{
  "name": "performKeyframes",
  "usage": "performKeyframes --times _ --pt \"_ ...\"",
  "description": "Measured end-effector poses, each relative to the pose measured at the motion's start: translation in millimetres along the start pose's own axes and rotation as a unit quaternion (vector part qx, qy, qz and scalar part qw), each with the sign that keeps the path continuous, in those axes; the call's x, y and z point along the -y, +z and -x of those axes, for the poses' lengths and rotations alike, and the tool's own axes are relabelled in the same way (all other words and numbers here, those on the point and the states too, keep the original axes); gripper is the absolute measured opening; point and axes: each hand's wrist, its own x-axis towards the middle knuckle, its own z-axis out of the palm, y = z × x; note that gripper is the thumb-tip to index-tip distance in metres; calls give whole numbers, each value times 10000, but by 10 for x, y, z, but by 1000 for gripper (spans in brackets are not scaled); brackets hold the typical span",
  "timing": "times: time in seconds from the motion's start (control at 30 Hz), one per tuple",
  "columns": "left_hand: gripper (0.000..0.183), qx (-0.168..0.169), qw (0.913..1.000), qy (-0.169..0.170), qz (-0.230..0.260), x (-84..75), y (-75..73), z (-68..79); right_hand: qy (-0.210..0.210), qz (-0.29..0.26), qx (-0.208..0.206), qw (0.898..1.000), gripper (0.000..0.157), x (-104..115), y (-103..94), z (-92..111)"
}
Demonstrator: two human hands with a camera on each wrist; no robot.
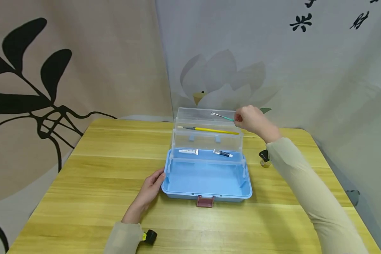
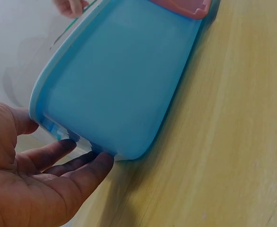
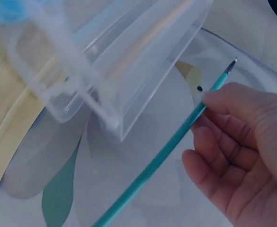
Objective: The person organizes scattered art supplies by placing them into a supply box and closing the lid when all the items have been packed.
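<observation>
A light-blue storage box (image 1: pixel 203 178) stands unlatched on the table, its clear tiered trays (image 1: pixel 206 143) raised at the back. My left hand (image 1: pixel 150 188) grips the box's left side, thumb at the rim and fingers against the outer wall. Above the top tray my right hand (image 1: pixel 252 120) pinches a thin teal paintbrush (image 3: pixel 171 144) between thumb and fingers, its tip pointing left. A yellow paintbrush (image 1: pixel 216 130) lies in a tray below it. Lower down are a white tube (image 1: pixel 188 151) and a dark-labelled tube (image 1: pixel 223 153). A reddish clasp (image 1: pixel 205 201) hangs at the box front.
The wooden table (image 1: pixel 124 158) extends around the box. A printed curtain (image 1: pixel 222 77) hangs close behind its back edge, near the right hand. Black wrist-worn devices show beside both sleeves (image 1: pixel 124 238).
</observation>
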Motion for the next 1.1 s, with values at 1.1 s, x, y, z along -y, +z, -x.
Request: performKeyframes --times 1.1 --pt "46 -99 9999 109 33 30 -26 0 -634 -447 1271 9889 18 520 453 -673"
